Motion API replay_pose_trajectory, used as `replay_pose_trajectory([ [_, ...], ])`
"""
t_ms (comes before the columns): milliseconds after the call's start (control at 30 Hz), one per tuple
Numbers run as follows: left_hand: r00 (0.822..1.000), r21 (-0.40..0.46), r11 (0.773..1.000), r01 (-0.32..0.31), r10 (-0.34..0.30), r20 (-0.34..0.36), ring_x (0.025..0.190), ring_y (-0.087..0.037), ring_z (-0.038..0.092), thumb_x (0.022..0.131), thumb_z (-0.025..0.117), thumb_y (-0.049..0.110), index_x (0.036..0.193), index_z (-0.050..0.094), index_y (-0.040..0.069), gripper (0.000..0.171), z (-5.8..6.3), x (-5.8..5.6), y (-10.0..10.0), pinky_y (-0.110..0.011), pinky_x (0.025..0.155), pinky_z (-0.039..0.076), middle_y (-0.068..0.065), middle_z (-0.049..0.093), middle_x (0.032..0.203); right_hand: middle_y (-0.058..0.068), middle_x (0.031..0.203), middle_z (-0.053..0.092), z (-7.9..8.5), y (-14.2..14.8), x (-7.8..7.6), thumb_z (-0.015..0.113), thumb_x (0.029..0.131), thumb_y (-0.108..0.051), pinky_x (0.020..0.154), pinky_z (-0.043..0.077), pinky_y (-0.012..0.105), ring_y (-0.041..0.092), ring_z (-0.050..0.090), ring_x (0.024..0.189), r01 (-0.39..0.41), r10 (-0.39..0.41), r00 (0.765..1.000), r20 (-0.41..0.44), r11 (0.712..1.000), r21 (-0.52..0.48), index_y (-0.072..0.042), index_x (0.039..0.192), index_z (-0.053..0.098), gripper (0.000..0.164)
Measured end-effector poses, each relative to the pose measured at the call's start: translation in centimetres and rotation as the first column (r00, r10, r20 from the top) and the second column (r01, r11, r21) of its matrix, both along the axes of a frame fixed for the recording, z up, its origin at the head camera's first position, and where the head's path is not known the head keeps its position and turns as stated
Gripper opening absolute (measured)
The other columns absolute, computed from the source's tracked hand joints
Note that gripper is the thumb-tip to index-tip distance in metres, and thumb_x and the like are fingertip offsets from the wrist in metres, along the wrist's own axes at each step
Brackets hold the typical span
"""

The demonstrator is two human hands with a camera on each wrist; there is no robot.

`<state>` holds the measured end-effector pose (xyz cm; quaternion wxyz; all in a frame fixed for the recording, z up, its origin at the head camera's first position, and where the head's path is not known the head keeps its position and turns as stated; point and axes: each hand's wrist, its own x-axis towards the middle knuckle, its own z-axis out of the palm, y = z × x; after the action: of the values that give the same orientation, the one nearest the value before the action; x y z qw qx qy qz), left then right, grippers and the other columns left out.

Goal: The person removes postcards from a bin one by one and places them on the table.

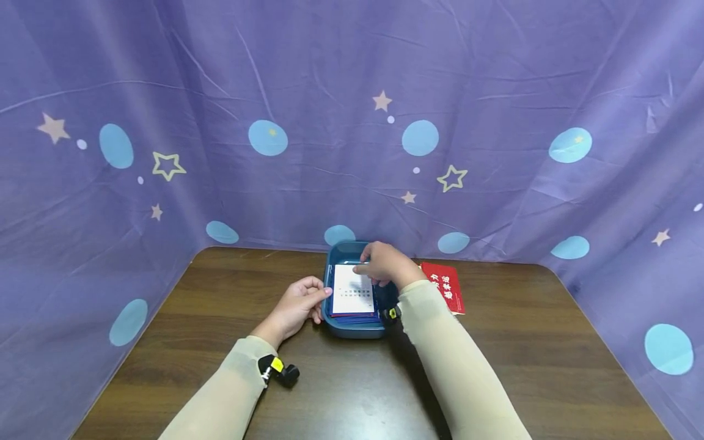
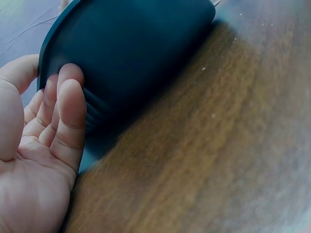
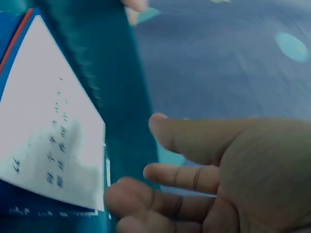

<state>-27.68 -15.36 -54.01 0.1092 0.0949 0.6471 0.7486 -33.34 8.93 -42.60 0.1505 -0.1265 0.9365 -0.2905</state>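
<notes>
A blue plastic bin (image 1: 357,333) stands toward the back of the table. Inside it lies a stack of cards or booklets with blue and red edges, topped by a white printed card (image 1: 352,299). My left hand (image 1: 294,308) grips the bin's left side. In the left wrist view, the thumb is at the rim and the fingers are against the outer wall (image 2: 126,53). My right hand (image 1: 387,266) hovers over the bin's right part. Its fingers are loosely bent beside the white card (image 3: 53,121) in the right wrist view, with nothing visible between them.
A red booklet (image 1: 452,290) with white characters lies just right of the bin, partly covered by the right forearm. Behind the wooden table (image 1: 522,342) hangs a purple curtain (image 1: 341,73) with stars and blue dots.
</notes>
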Motion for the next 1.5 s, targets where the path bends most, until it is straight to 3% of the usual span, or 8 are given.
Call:
replay_pose_trajectory([
  [167,1.0,0.0,1.0,-0.007,0.007,-0.007,0.047,-0.012,0.06,0.102,0.073,0.015,0.098,0.056,0.004,0.02,0.1,-0.1,0.3,-0.022,0.04,0.053,0.001,0.065,0.062,0.012,0.088,0.075,-0.6,-2.2,-0.7,0.085,0.093,-0.038,0.058,0.065,0.037,0.024,0.072,0.067,0.021,-0.021,1.0,-0.003,0.978,0.209,-0.003,0.115,0.073,0.043],
  [333,1.0,-0.016,1.0,-0.009,0.009,0.011,0.048,-0.013,0.06,0.102,0.073,0.016,0.099,0.057,0.005,0.02,0.0,0.1,0.3,-0.022,0.041,0.053,0.0,0.065,0.063,0.01,0.105,0.079,-1.5,-3.3,-0.6,0.095,0.078,-0.048,0.082,0.066,0.044,0.023,0.07,0.084,0.061,-0.039,0.997,-0.071,0.936,0.347,-0.005,0.121,0.074,0.064],
  [467,1.0,-0.025,1.0,-0.011,0.012,0.016,0.047,-0.013,0.059,0.103,0.073,0.015,0.098,0.057,0.005,0.02,-0.1,0.3,0.0,-0.023,0.041,0.053,0.0,0.064,0.062,0.011,0.116,0.079,-2.1,-3.9,-0.4,0.098,0.074,-0.046,0.095,0.064,0.049,0.025,0.071,0.095,0.043,-0.009,0.996,-0.092,0.925,0.378,-0.005,0.129,0.072,0.074],
  [767,1.0,-0.019,1.0,-0.011,0.011,0.0,0.047,-0.012,0.059,0.103,0.072,0.016,0.098,0.057,0.005,0.019,0.0,0.3,-0.2,-0.022,0.041,0.053,0.0,0.064,0.063,0.012,0.118,0.078,-1.9,-3.7,-0.4,0.102,0.07,-0.032,0.098,0.064,0.048,0.026,0.071,0.099,0.035,0.011,0.993,-0.121,0.928,0.371,-0.004,0.128,0.07,0.072],
  [967,1.0,-0.017,1.0,-0.014,0.014,0.004,0.047,-0.012,0.059,0.103,0.073,0.017,0.098,0.057,0.006,0.02,-0.1,0.1,0.0,-0.022,0.041,0.053,0.001,0.064,0.062,0.013,0.126,0.075,-1.1,-2.7,-0.8,0.101,0.072,-0.021,0.099,0.062,0.049,0.027,0.068,0.104,0.056,-0.008,0.987,-0.16,0.953,0.298,-0.004,0.133,0.067,0.072],
  [1200,1.0,-0.035,0.999,-0.008,0.009,0.015,0.047,-0.012,0.058,0.103,0.073,0.019,0.1,0.057,0.005,0.021,-0.3,0.1,0.1,-0.023,0.042,0.054,0.0,0.065,0.063,0.016,0.142,0.066,0.1,-1.0,-0.2,0.092,0.083,-0.008,0.098,0.063,0.053,0.032,0.065,0.113,0.096,-0.09,0.992,-0.087,0.993,0.067,-0.013,0.152,0.057,0.078],
  [1367,1.0,-0.036,0.999,0.0,0.001,0.007,0.047,-0.012,0.059,0.103,0.072,0.019,0.099,0.058,0.006,0.019,-0.4,0.1,0.2,-0.023,0.042,0.054,0.001,0.065,0.062,0.018,0.118,0.075,0.3,1.6,0.0,0.091,0.084,-0.011,0.085,0.066,0.043,0.027,0.071,0.095,0.067,-0.074,0.992,-0.104,0.995,-0.072,-0.004,0.148,0.06,0.072],
  [1500,1.0,-0.035,0.999,-0.009,0.008,-0.004,0.047,-0.012,0.059,0.104,0.071,0.017,0.099,0.058,0.006,0.018,-0.2,0.0,0.1,-0.023,0.041,0.054,0.001,0.065,0.062,0.014,0.101,0.079,0.4,4.1,0.2,0.091,0.086,-0.013,0.072,0.066,0.038,0.022,0.075,0.08,0.069,-0.087,0.994,-0.068,0.971,-0.227,-0.003,0.143,0.063,0.065],
])
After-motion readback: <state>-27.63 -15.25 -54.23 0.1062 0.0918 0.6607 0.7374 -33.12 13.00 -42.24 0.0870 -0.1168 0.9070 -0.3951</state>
